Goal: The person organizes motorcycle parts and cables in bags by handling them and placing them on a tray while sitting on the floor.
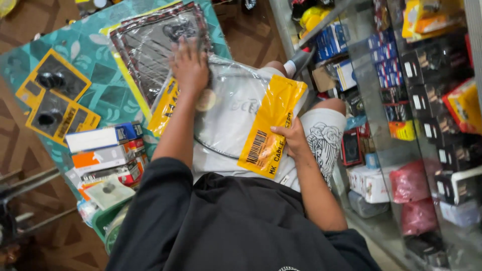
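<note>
2 hands (190,65) (291,136) rest on clear cable packets (236,108) — yellow header cards (271,125) showing.

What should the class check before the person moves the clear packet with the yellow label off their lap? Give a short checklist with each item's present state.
1. Right hand has hold of the yellow label: ok, fingers curl over its edge.
2. Left hand is on the clear packet: ok, palm lies flat on its top end.
3. Packet is supported: ok, it rests across the lap.
4. Coiled cable inside is undamaged: cannot tell, plastic glare hides most of it.
5. Mat has room nearby: not ok, yellow cards and stacked boxes crowd it.
</note>
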